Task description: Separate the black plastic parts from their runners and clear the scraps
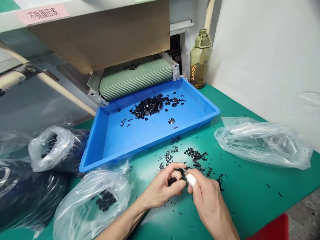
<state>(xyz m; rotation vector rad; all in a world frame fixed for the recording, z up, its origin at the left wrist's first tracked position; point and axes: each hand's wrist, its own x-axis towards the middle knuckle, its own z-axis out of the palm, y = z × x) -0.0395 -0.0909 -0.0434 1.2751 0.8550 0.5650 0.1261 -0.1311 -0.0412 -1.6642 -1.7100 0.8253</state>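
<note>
Above the green table, my two hands meet at the fingertips. My left hand [166, 185] is closed with its fingers curled, and small black plastic parts [172, 181] show inside the curl. My right hand [207, 191] is closed in a pinch and has a white wrap [191, 179] around one digit. From its fingertips pokes a thin, metal-looking tip [184, 170], which touches the left fingertips; its kind cannot be made out. Just beyond the hands lie black branched plastic scraps [195, 155] and short black bits.
A blue tray [100, 163] holds black round parts [150, 106] below a green conveyor belt [137, 78]. Clear bags [75, 213] with black parts stand at left. At right are a crumpled clear bag [262, 143], a green bottle [201, 58] and a red bin edge [272, 230].
</note>
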